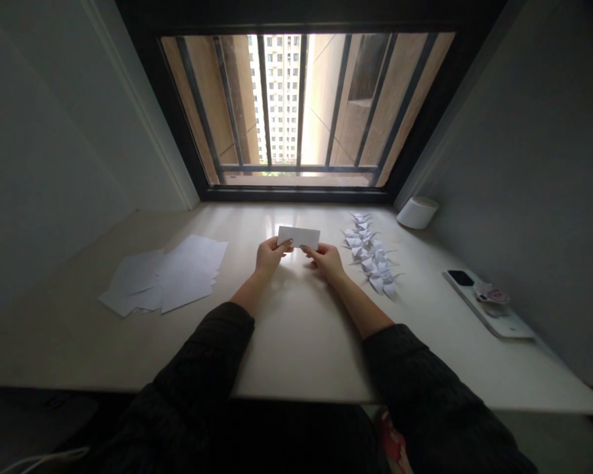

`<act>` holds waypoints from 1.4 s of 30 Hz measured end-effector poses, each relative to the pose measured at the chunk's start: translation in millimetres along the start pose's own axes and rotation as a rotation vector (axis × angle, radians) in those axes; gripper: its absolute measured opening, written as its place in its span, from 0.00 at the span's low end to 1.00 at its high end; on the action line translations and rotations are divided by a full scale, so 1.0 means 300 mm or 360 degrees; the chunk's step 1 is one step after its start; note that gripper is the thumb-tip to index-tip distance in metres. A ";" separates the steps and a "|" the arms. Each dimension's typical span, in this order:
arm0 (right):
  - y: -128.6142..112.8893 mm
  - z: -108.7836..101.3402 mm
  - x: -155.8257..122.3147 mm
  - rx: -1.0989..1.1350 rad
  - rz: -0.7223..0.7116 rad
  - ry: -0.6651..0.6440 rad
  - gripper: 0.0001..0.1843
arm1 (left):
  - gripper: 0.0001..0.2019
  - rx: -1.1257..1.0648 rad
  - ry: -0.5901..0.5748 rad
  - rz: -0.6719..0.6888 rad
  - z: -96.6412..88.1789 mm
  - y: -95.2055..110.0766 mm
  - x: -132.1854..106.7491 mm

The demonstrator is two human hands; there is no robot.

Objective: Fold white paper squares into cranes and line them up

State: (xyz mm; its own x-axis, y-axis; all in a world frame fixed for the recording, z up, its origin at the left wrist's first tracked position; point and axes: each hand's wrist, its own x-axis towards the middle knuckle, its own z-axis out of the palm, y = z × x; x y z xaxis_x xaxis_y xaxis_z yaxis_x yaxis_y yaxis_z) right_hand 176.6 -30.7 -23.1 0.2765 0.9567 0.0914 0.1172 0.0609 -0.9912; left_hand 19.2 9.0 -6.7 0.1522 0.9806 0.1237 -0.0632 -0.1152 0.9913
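A small white rectangle of paper [299, 236], which looks folded, is held up above the white sill by both hands. My left hand [271, 254] pinches its lower left corner, thumb on the near face. At the lower right corner my right hand [325, 259] grips it the same way; the fingers behind the paper are partly hidden. To the right of my right hand stand several folded paper cranes [370, 253], grouped in a slanting row. Loose sheets of white paper [190, 270] lie overlapping to the left of my left hand.
A phone [491, 306] with a flower-shaped grip lies on the right of the sill [306, 355]. Behind it, a white cylindrical object [418, 212] rests near the wall. A dark-framed window [296, 194] with bars closes off the far side.
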 end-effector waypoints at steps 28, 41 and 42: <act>0.001 0.007 -0.002 0.0052 -0.0171 0.0098 0.21 | 0.15 0.0029 -0.0155 0.0025 0.019 -0.014 -0.017; -0.002 0.005 0.004 0.0138 -0.0088 0.0135 0.21 | 0.18 -0.0126 0.0138 -0.0165 -0.003 0.016 0.004; -0.002 0.005 0.004 0.0142 -0.0086 0.0135 0.21 | 0.18 -0.0127 0.0134 -0.0168 -0.004 0.015 0.004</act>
State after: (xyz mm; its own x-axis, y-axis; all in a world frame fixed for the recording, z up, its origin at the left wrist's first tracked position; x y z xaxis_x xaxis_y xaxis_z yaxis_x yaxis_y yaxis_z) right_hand 175.5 -29.3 -22.4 0.3524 0.9240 0.1487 0.0499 0.1401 -0.9889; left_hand 18.1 9.9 -2.0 0.0789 0.9968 0.0114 -0.1299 -0.0011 0.9915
